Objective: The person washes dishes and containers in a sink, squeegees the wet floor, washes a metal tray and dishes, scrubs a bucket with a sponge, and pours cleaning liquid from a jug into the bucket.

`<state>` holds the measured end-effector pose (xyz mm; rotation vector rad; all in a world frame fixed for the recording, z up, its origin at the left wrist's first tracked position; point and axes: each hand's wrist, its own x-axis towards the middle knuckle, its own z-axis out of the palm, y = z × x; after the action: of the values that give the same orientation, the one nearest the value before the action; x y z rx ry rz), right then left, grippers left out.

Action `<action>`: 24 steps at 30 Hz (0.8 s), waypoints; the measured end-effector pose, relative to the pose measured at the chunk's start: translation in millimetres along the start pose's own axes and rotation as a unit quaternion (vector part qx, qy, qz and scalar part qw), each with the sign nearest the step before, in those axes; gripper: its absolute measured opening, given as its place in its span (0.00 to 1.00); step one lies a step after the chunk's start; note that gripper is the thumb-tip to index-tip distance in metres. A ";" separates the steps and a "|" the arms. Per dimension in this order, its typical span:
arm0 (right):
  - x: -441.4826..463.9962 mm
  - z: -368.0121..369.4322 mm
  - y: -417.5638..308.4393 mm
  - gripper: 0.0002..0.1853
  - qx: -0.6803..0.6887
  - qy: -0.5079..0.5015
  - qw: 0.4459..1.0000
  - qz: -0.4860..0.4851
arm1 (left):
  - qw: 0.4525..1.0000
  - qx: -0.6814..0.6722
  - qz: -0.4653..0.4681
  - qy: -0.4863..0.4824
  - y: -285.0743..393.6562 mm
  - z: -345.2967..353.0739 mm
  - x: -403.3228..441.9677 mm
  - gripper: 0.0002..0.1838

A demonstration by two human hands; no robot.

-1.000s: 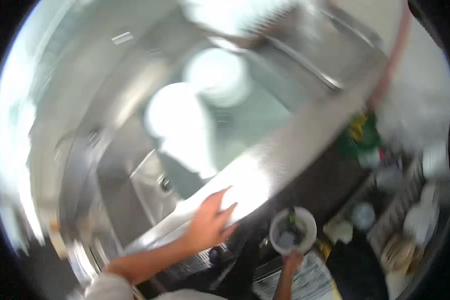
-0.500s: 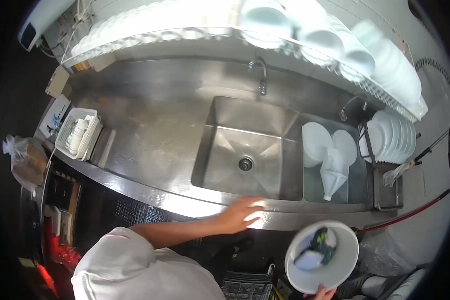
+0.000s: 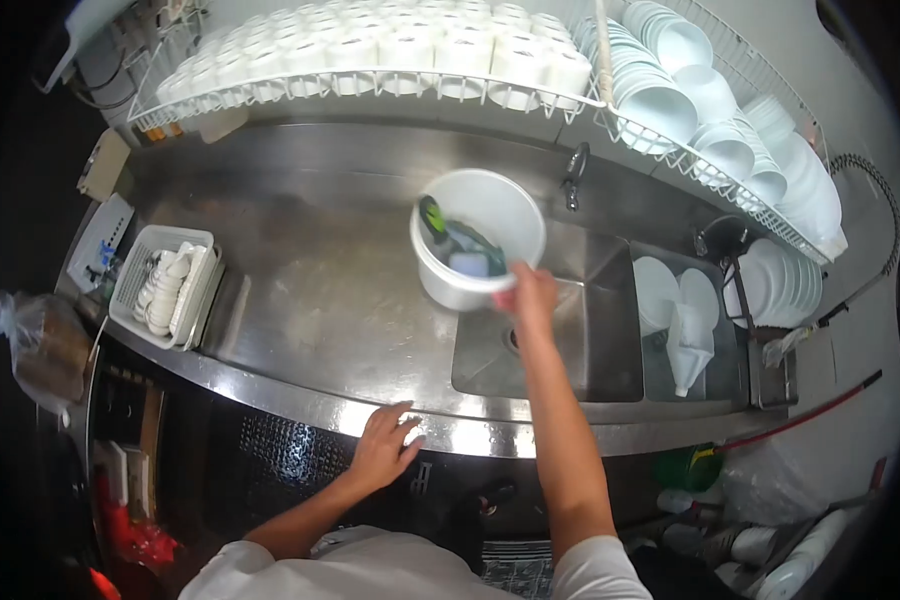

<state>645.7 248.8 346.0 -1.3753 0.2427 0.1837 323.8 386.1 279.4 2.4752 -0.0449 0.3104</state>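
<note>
My right hand (image 3: 528,296) grips the near rim of a white round bucket (image 3: 450,285), which is over the steel counter beside the sink's left edge. Inside the bucket lie a green-and-black item (image 3: 434,216) and a pale blue block (image 3: 469,264). My left hand (image 3: 385,447) rests at the counter's front edge (image 3: 345,413), with its fingers apart and nothing in it. Whether the bucket's base touches the counter cannot be made out.
Right of the bucket is an empty sink basin (image 3: 600,350), then a water-filled basin with white containers (image 3: 690,345). A wire rack (image 3: 410,80) of cups and bowls hangs above. A white basket (image 3: 130,290) stands left.
The bucket, held in my right hand, has moved from below the counter's front edge up and left over the counter. My left hand has shifted left along the edge.
</note>
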 end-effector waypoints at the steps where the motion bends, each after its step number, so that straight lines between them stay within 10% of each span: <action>1: 6.1 23.3 -0.2 0.25 -0.002 0.012 1.000 -0.004 | 1.000 -0.007 -0.004 -0.009 4.0 5.0 1.0 0.19; 6: 14.5 43.3 3.6 0.38 0.047 -0.108 0.992 0.033 | 0.999 -0.011 0.034 -0.031 19.1 23.5 14.1 0.21; 13: -121.3 -139.1 60.1 0.21 0.138 -0.206 0.966 0.074 | 0.987 -0.004 0.119 -0.106 55.4 77.2 61.2 0.30; 24: -284.7 -494.8 237.2 0.16 0.083 0.065 0.977 0.183 | 0.899 0.090 0.301 -0.304 223.7 254.5 153.6 0.59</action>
<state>276.9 -189.5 113.8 -1.1677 0.6086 0.3720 502.8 61.1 251.9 2.5859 -1.0972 -0.2371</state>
